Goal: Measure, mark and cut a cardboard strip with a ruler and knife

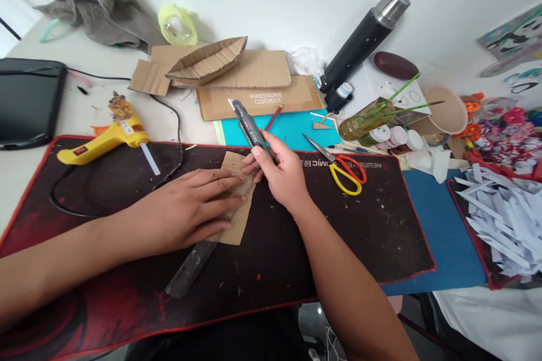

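My left hand (pixel 192 206) lies flat, fingers stretched out, pressing a clear ruler (pixel 190 268) onto a small piece of brown cardboard (pixel 237 225) on the dark desk mat (pixel 339 237). My right hand (pixel 282 172) is closed around a utility knife (pixel 248 124), whose upper end points up and away from me. Its lower end is hidden by my fingers at the cardboard's upper right edge. The fingertips of both hands nearly meet over the cardboard.
A yellow glue gun (pixel 104 141) with its cable lies at the mat's left. Red-and-yellow scissors (pixel 345 169) lie to the right. Behind are a cardboard boat shape (pixel 209 59), flat cardboard, a black flask (pixel 364 39), a jar with brushes (pixel 366 121), and paper strips (pixel 506 217) far right.
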The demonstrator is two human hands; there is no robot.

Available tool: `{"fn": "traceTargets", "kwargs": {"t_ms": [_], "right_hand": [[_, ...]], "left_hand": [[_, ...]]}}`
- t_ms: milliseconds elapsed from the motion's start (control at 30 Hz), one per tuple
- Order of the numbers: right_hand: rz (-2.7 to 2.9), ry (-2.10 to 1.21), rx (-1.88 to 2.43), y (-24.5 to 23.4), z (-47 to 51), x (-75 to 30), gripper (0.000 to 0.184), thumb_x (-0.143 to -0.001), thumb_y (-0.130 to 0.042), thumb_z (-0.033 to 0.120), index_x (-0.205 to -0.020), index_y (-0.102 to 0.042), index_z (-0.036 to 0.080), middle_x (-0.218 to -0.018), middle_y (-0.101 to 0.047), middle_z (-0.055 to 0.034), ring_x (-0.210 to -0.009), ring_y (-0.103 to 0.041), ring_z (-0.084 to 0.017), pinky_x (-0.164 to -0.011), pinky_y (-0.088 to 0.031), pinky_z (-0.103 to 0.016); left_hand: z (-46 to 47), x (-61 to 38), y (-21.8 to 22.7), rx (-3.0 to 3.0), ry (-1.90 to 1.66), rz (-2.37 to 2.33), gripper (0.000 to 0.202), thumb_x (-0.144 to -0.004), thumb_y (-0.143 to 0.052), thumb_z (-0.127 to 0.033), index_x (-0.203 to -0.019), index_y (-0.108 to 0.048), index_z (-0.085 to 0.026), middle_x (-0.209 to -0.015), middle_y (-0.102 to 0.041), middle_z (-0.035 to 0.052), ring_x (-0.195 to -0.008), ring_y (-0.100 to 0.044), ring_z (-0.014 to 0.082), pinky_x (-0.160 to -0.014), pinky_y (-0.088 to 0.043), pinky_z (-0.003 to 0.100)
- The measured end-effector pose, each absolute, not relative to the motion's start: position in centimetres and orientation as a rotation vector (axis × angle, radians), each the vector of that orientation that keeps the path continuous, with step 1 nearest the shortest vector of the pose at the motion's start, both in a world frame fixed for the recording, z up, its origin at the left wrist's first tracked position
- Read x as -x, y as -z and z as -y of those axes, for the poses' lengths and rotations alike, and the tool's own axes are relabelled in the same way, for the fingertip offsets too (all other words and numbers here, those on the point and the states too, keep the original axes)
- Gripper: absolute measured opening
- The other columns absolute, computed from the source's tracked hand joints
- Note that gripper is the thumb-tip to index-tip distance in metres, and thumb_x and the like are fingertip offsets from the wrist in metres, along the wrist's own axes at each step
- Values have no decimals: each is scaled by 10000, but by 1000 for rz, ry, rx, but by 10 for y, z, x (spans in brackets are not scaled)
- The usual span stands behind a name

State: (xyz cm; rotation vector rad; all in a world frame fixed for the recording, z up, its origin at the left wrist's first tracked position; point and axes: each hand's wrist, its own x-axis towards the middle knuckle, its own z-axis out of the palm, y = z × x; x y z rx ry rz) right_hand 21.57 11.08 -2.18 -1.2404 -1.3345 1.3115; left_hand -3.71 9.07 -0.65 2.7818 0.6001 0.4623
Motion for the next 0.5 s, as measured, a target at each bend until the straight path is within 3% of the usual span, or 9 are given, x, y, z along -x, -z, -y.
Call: {"fn": "traceTargets", "kwargs": {"t_ms": [233,300,500], "right_hand": [[1161,-1099,1369,19,-104,-225,651,-1052,-672,624,-1588,-606,260,-941,-799,-16,-730,-803,-162,-622,-651,-261],[1163,-1066,1406,18,-101,-226,634,-1051,-677,608,-1568,-622,244,-931,-808,-18,-713,-803,-162,-639,-659,-268],[1167,-1092,1415,18,-102,-223,580,-1027,-710,581,-1498,-685,244,-972,-832,-37,-724,-806,-168,-611,-652,-264]], "left_hand": [[-80,39,17,-2860,-463,-724,467,-1144,-545,-425,-1593,-608,-309,-1719,-571,61,-1492,-619,313,-1213,-535,505],[-70,31,17,-2924,-425,-820,473,-1156,-524,-376,-1609,-591,-257,-1748,-529,96,-1499,-611,310,-1219,-522,497],[-51,3,7,-3126,-436,-967,473,-1147,-475,-335,-1487,-696,-91,-1618,-631,246,-1353,-711,357,-1070,-590,489]]}}
